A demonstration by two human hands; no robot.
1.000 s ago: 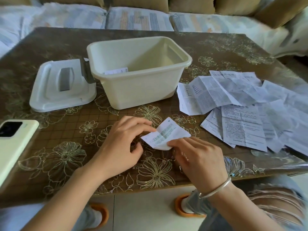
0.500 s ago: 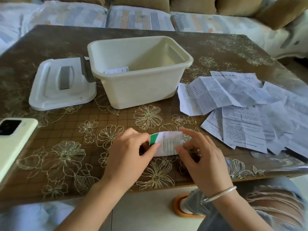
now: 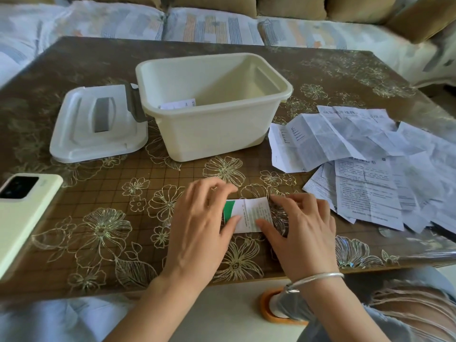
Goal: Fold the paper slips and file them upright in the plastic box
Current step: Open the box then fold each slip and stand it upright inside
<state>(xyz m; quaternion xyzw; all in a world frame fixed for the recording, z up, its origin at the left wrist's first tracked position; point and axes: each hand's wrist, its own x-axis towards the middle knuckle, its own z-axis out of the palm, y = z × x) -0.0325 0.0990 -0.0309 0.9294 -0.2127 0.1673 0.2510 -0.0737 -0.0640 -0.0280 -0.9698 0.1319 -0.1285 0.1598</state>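
A small folded paper slip point(image 3: 250, 214) with a green patch at its left end lies flat on the table near the front edge. My left hand point(image 3: 199, 228) presses its left end, thumb on the paper and fingers over its top edge. From the right, my right hand point(image 3: 299, 230) presses it with the thumb, its fingers spread at the slip's right edge. Behind them stands the cream plastic box point(image 3: 212, 113), open, with one folded slip point(image 3: 178, 104) upright against its near-left wall. A spread pile of unfolded printed slips point(image 3: 357, 164) lies to the right.
The box's white lid point(image 3: 96, 122) lies flat to the left of the box. A pale phone point(image 3: 22, 213) rests at the table's left front. The brown flowered table point(image 3: 98, 230) ends just below my wrists. A sofa point(image 3: 209, 23) runs along the far side.
The slip was held up off the table and folded smaller between both hands; it now lies flat on the table under my thumbs and fingers. Both hands have moved slightly toward the front edge.
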